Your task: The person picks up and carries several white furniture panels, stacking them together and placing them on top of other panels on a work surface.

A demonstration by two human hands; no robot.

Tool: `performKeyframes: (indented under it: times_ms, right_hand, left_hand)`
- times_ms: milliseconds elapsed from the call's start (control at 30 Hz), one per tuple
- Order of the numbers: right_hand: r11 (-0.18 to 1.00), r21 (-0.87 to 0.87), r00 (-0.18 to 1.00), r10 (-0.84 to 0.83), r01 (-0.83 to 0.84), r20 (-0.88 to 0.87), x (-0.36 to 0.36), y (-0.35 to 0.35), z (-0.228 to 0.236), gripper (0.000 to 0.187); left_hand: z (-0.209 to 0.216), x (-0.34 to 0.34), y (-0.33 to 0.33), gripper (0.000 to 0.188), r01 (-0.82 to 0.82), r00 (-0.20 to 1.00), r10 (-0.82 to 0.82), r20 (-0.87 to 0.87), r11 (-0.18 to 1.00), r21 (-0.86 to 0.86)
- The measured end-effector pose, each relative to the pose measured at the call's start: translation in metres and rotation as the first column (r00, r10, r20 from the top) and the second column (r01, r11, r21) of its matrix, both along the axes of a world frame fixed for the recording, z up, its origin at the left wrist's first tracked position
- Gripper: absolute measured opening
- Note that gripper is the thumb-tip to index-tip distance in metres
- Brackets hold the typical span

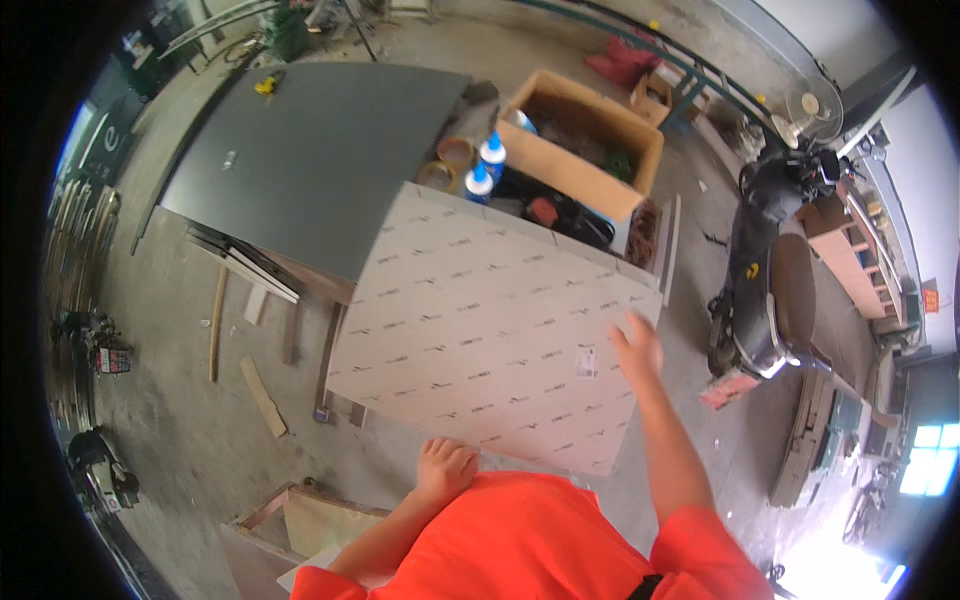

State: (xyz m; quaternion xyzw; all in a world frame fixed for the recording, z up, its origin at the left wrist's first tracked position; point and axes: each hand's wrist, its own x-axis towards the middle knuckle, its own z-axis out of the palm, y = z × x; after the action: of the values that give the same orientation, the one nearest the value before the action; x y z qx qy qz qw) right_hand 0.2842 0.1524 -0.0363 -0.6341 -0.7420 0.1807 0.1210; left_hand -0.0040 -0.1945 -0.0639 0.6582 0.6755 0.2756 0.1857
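A large pale sheet (pixel 490 330) with rows of small dark print lies tilted across the middle, its near edge close to my waist. At that near edge, my left hand (pixel 447 470) is closed with its fingers curled; whether they grip the edge is hidden. My right hand (pixel 637 350) is over the sheet's right edge, fingers stretched out and slightly blurred, holding nothing that I can see. A small white label (pixel 586 361) sits on the sheet, left of my right hand. Two blue-and-white bottles (pixel 479 184) stand just behind the sheet's far edge.
A dark grey panel table (pixel 300 160) stands at left, with a yellow tape measure (pixel 268 84) on it. Behind the sheet are a cardboard box (pixel 585 165) and tape rolls (pixel 437 177). Wood strips (pixel 262 398) lie on the floor. A scooter (pixel 765 270) stands at right.
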Motion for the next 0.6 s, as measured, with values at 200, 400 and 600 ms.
performKeyframes:
  times_ms: [200,400,600]
  right_hand:
    - [0.922,0.012,0.922,0.388,-0.388,0.021,-0.073,0.141,-0.044,0.078]
    - [0.914,-0.094,0.911,0.376,-0.395,-0.171,-0.072,0.16,-0.046,0.079]
    - [0.929,-0.128,0.922,0.312,-0.346,-0.23,-0.073,0.156,-0.036,0.075]
  left_hand:
    - [-0.014,0.026,0.015,0.041,0.069,-0.172,0.721,0.671,0.688,-0.722]
    - [-0.015,0.06,0.059,0.053,0.007,-0.514,0.583,0.629,0.736,-0.677]
    - [-0.014,0.064,0.063,0.051,-0.058,-0.521,0.616,0.591,0.665,-0.745]
